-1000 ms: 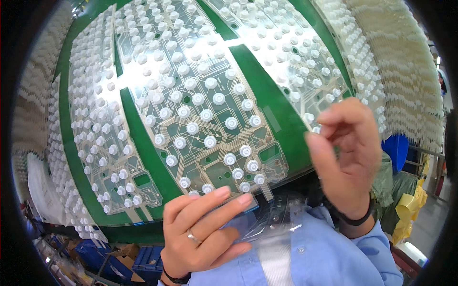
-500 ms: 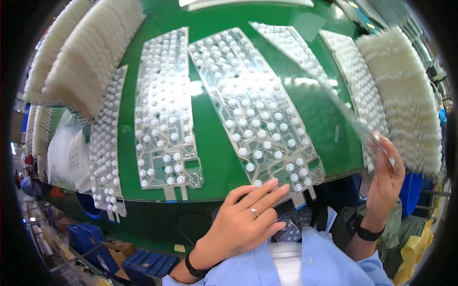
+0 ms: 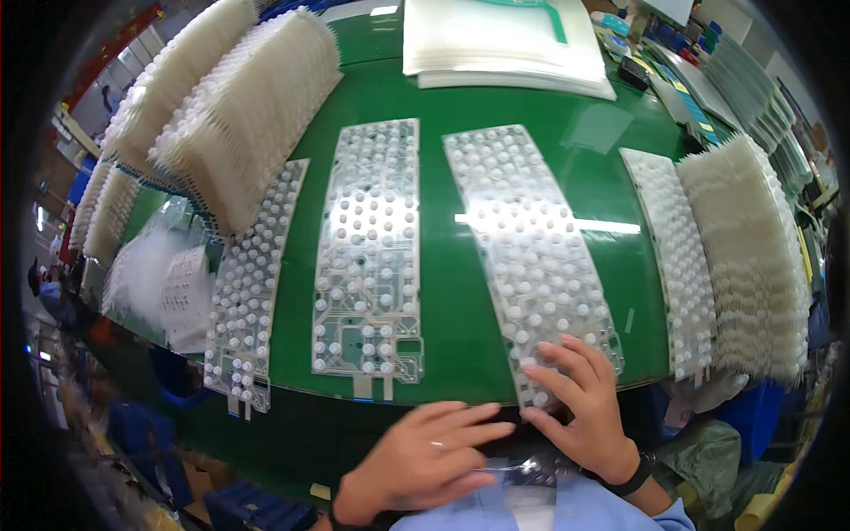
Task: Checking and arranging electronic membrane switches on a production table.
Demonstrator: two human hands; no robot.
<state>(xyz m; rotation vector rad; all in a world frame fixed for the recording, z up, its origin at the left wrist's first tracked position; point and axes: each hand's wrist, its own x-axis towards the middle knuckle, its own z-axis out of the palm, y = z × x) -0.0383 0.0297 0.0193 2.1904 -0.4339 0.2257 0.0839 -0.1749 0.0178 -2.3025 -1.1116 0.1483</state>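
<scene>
On the green table [image 3: 452, 292] lie several clear membrane sheets studded with white rubber domes. My right hand [image 3: 580, 407] rests with spread fingertips on the near end of the right-middle dome sheet [image 3: 531, 248], thumb at its front edge. My left hand [image 3: 425, 456], with a ring on one finger, lies flat with fingers extended just below the table's front edge. It rests on a clear film [image 3: 522, 469] against my blue shirt. A second dome sheet with printed traces [image 3: 367, 257] lies to the left of it.
Tall stacks of dome sheets stand at back left [image 3: 239, 115] and at the right [image 3: 753, 257]. Single dome sheets lie at the left [image 3: 248, 292] and right [image 3: 682, 265]. A pile of white sheets [image 3: 505, 44] sits at the back. Blue crates [image 3: 239, 504] are below the table.
My right hand, which held a clear sheet up at the right, has come down onto the right-middle sheet. My left hand stays low near the table edge. The view has tilted up.
</scene>
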